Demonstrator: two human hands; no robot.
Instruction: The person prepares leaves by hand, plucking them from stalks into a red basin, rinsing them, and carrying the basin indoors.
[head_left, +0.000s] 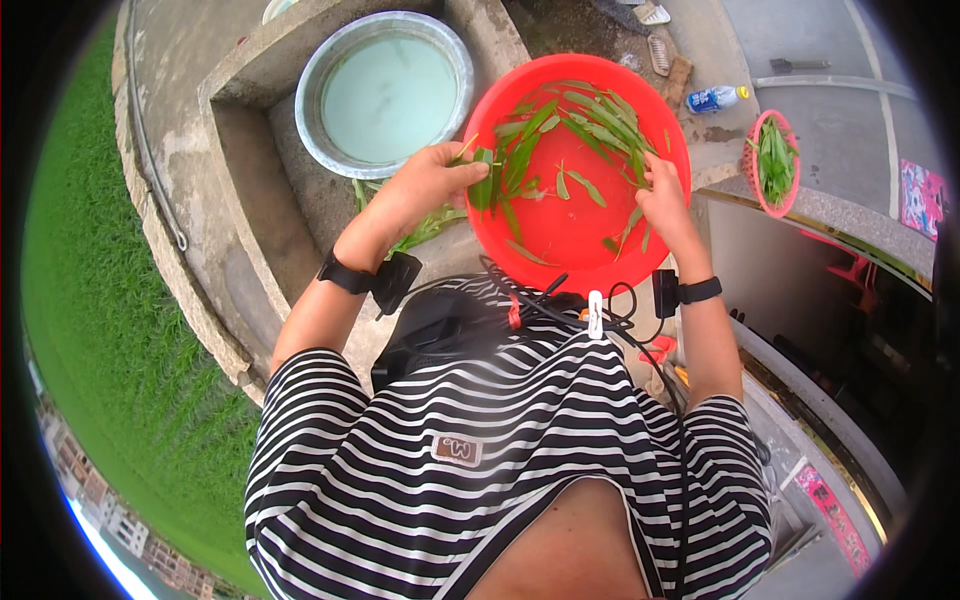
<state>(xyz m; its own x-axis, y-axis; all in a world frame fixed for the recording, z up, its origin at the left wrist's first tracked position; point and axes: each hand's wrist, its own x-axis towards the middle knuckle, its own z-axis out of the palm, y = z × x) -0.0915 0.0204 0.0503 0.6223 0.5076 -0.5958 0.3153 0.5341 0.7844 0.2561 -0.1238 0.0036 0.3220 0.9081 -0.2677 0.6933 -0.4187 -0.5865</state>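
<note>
In front of me stands a red plastic basin (570, 240) holding water and loose green leaves (600, 120). At its left rim, my left hand (431, 180) pinches a leafy green sprig (487, 180) between thumb and fingers. My right hand (664, 191) is inside the right rim, its fingertips closed on the end of a bunch of long leaves (637, 150). Several single leaves lie scattered across the basin's bottom. Both wrists wear black straps with small black boxes.
A metal basin of water (390, 97) sits in a concrete trough (247, 187) at the upper left, with greens (427, 229) below it. To the right are a plastic bottle (716, 99), a pink basket of leaves (772, 165) and a scrubbing brush (659, 55). Black cables (622, 322) hang at my waist.
</note>
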